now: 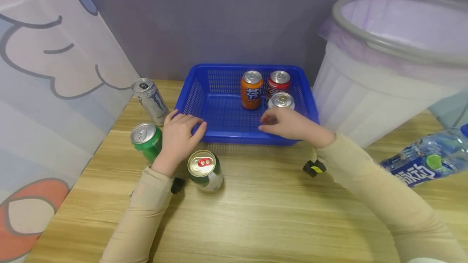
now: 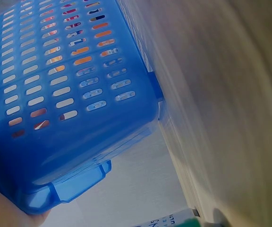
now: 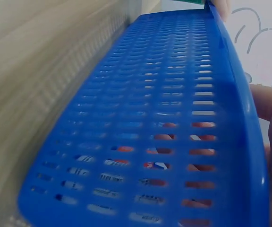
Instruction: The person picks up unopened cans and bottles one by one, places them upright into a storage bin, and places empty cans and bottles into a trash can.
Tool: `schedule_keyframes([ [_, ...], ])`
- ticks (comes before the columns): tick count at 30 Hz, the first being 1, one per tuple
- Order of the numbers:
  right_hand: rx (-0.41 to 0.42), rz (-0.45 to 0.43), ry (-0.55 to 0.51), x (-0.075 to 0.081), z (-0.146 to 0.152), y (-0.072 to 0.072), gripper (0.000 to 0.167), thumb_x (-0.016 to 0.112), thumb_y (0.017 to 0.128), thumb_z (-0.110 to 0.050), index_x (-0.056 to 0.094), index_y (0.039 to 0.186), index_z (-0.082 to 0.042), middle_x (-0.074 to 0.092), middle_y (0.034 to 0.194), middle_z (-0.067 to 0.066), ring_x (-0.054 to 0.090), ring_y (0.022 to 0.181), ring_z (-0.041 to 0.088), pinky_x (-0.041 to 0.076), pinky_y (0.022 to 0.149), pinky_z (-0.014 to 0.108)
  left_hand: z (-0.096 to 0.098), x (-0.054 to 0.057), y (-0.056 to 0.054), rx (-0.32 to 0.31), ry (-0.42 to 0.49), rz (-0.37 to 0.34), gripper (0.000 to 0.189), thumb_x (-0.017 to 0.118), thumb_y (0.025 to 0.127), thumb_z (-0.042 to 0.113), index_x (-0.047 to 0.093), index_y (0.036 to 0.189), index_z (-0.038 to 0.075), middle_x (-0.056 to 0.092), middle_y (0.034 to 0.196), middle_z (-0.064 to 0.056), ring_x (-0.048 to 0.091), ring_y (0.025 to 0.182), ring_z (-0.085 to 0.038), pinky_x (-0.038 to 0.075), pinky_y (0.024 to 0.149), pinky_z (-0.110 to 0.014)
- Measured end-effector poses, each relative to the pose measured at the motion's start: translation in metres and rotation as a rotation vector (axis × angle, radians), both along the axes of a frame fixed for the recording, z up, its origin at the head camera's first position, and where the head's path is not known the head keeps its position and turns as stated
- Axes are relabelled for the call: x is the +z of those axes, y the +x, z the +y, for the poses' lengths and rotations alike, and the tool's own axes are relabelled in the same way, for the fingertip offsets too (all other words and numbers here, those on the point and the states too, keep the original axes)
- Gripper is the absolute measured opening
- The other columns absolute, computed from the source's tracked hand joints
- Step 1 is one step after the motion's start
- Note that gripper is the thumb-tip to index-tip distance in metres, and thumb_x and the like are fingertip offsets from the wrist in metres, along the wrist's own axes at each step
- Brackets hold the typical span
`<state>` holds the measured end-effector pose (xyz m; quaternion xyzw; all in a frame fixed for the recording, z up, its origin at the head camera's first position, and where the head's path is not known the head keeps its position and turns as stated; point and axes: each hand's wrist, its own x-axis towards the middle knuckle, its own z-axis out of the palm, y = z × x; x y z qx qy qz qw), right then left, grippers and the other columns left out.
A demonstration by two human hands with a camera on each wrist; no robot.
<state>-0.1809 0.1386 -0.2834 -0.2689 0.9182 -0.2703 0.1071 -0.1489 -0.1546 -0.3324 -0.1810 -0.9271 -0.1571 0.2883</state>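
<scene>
Blue basket (image 1: 234, 136) — my left hand (image 1: 180, 135) rests on its near-left corner, fingers loosely spread; right hand (image 1: 287, 123) beside silver-topped can (image 1: 282, 99) — can't tell if gripping.

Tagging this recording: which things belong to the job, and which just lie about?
Likely the job's: blue basket, orange can, red can, third can by right hand; possibly white can, green can, gold-lidded can outside.
Probably lying about: white bin, plastic bottle.

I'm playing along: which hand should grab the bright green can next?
Left, probably: the left hand is beside the green can, at the near left corner of the blue basket. The right hand is farther off, over the basket's right side.
</scene>
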Motion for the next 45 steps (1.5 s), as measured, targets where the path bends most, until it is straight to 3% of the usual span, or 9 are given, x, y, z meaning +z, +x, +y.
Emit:
schedule_keyframes([
  [10,-0.038,0.064,-0.029,-0.006,0.015,0.011,0.018,0.061,0.091,-0.02,0.067,0.1,-0.005,0.07,0.099,0.008,0.065,0.097,0.025,0.05,0.088,0.044,-0.001,-0.001,0.0,-0.002,0.001,-0.011,0.035,0.051,0.091,0.033,0.072,0.089,0.006,0.073,0.089,-0.009,0.063,0.088,-0.03,0.032,0.106,-0.049],
  [19,-0.098,0.274,-0.023,-0.012,0.029,0.028,0.015,0.062,0.09,-0.022,0.07,0.095,-0.01,0.072,0.091,0.004,0.066,0.087,0.021,0.051,0.079,0.041,-0.001,-0.001,-0.001,-0.003,0.004,-0.005,0.034,0.051,0.091,0.033,0.072,0.089,0.006,0.073,0.088,-0.008,0.063,0.088,-0.029,0.032,0.106,-0.049],
  [29,-0.029,0.513,-0.031,-0.026,0.045,0.038,0.012,0.065,0.087,-0.019,0.07,0.09,-0.009,0.071,0.082,0.002,0.066,0.073,0.019,0.053,0.067,0.038,-0.001,-0.002,-0.001,-0.009,0.005,-0.002,0.034,0.051,0.091,0.033,0.072,0.089,0.006,0.073,0.088,-0.008,0.063,0.088,-0.03,0.032,0.106,-0.049],
  [36,0.018,0.615,0.001,-0.035,0.047,0.039,0.016,0.063,0.088,-0.025,0.07,0.089,-0.011,0.071,0.079,0.001,0.067,0.071,0.019,0.052,0.062,0.037,-0.001,-0.002,-0.001,-0.008,0.013,-0.002,0.034,0.052,0.091,0.033,0.072,0.089,0.005,0.073,0.089,-0.009,0.063,0.088,-0.03,0.032,0.106,-0.05],
  [39,0.046,0.674,0.035,-0.038,0.048,0.039,0.028,0.055,0.094,-0.034,0.069,0.09,-0.01,0.071,0.079,0.002,0.067,0.069,0.019,0.051,0.06,0.037,-0.001,-0.002,-0.001,-0.008,0.009,-0.009,0.034,0.052,0.091,0.033,0.072,0.089,0.005,0.073,0.089,-0.009,0.063,0.089,-0.031,0.032,0.106,-0.05],
  [45,0.072,0.784,0.074,-0.045,0.048,0.038,0.062,0.024,0.1,-0.052,0.067,0.09,-0.009,0.069,0.076,0.004,0.066,0.067,0.02,0.049,0.055,0.038,-0.001,-0.001,0.0,-0.002,0.012,-0.014,0.034,0.053,0.091,0.033,0.072,0.089,0.005,0.073,0.089,-0.009,0.063,0.089,-0.031,0.032,0.106,-0.05],
])
